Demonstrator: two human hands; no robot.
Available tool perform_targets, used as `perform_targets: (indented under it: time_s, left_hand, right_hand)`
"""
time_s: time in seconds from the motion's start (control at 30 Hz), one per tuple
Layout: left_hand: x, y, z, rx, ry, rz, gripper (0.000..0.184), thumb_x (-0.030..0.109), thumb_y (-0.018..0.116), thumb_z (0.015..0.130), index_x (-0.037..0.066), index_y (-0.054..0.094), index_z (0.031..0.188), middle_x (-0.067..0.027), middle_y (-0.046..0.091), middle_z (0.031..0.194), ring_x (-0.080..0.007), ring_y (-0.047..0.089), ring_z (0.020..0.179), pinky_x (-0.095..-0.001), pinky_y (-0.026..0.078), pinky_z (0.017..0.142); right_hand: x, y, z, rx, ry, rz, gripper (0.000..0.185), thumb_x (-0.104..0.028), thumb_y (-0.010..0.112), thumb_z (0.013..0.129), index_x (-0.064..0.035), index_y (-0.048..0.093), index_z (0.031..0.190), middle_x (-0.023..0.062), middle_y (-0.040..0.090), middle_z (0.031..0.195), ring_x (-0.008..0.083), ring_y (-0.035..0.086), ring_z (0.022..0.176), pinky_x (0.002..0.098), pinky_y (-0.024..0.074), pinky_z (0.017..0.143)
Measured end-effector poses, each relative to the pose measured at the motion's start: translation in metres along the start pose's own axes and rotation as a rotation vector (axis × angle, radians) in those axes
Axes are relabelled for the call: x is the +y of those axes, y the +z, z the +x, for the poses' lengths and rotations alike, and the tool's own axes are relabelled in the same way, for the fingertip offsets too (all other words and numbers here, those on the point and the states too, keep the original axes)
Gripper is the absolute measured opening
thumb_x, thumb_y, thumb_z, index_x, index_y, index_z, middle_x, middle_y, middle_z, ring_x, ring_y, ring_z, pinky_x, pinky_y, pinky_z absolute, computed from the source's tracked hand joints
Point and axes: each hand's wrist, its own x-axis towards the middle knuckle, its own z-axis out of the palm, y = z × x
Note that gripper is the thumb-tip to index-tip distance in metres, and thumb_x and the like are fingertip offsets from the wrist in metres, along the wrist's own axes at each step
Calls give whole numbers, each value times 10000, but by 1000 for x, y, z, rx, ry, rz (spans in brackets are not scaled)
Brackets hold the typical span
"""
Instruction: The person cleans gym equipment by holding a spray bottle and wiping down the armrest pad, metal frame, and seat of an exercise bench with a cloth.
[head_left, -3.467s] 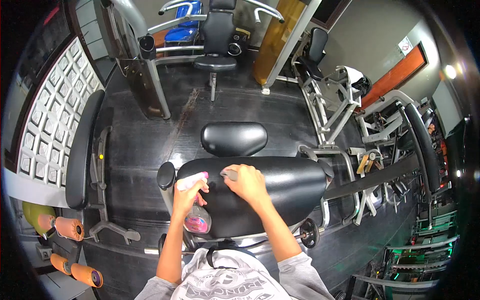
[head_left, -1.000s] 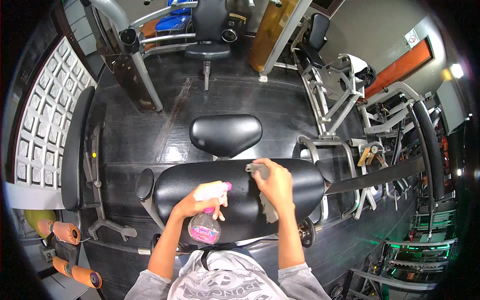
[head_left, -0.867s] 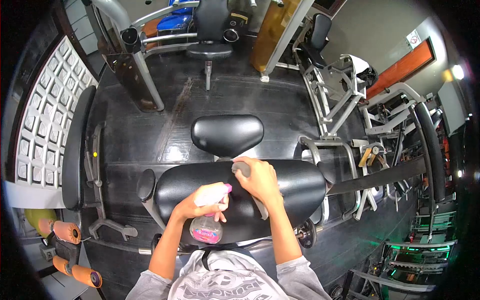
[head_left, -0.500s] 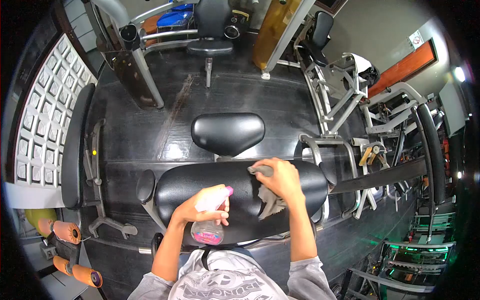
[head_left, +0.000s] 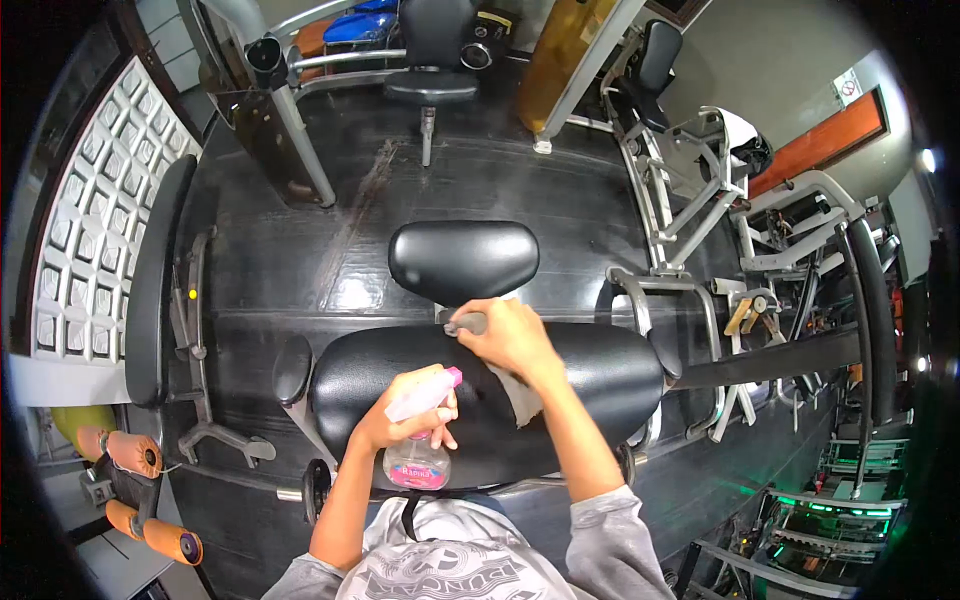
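My left hand is wrapped round the neck of a clear spray bottle with a pink and white trigger head and a pink label. It is held over the near edge of a wide black padded bench. My right hand grips a grey cloth at the pad's far edge, and part of the cloth trails down over the pad. Just beyond stands a smaller black pad, apart from my fingers.
A small black side pad flanks the bench on the left. Farther left is a long black pad, with orange foam rollers nearer me. Metal gym machines line the right. A seat stands ahead on the dark floor.
My right hand has moved left and away from me with the cloth, to the pad's far edge. The left hand stays nearly in place with the bottle. The view has shifted slightly.
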Motion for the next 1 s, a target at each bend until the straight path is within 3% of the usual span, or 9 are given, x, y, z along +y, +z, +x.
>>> perform_targets:
  time_s: [0.13,0.2,0.3,0.4,0.57,0.77,0.9,1.0]
  left_hand:
    - [0,3,0,36,-13,50,177,47,637,900,-29,503,989,-111,577,863,-172,640,568,-412,633,638]
    - [0,4,0,74,-21,66,170,44,635,894,-33,512,981,-116,578,857,-174,636,555,-406,632,624]
    - [2,7,1,106,-30,71,170,52,637,891,-38,521,975,-118,580,850,-175,632,543,-400,631,609]
    - [1,7,0,134,-23,94,174,62,640,890,-42,528,973,-117,583,841,-176,631,538,-397,629,595]
    - [2,12,0,202,-23,123,203,102,659,881,-45,540,956,-120,589,831,-173,624,523,-393,626,578]
    - [2,15,0,239,-26,165,205,113,659,878,-50,557,947,-121,600,827,-169,616,503,-378,614,541]
    - [4,17,2,265,-8,198,220,136,669,875,-46,567,943,-125,610,820,-168,613,494,-369,608,526]
    - [5,18,3,273,-7,200,228,147,676,875,-41,571,947,-126,616,820,-165,611,492,-370,608,524]
  right_hand:
    - [63,-39,3,-92,239,-279,325,-373,764,723,-206,784,1002,161,739,978,322,706,970,425,552,901]
    - [79,-51,9,-177,336,-222,327,-381,754,736,-214,786,1015,151,739,1029,306,698,1018,426,540,933]
    - [68,-35,28,-241,282,-239,355,-398,747,725,-203,788,1018,158,733,1068,314,696,1029,410,528,961]
    - [40,-5,44,-313,125,15,329,-377,739,737,-175,785,994,207,725,1021,355,695,994,437,533,923]
    - [34,-12,27,-238,64,-20,335,-370,749,747,-175,773,1018,201,726,988,356,684,1008,442,523,933]
    - [92,-66,-11,-135,317,-273,390,-395,777,714,-190,768,1045,139,731,1054,318,698,1002,422,548,913]
    - [76,-40,-28,123,234,-304,285,-316,768,720,-165,773,962,176,732,857,336,716,862,443,564,797]
    - [33,-24,-36,137,70,-180,259,-281,757,733,-128,750,942,180,720,823,350,712,806,446,565,761]
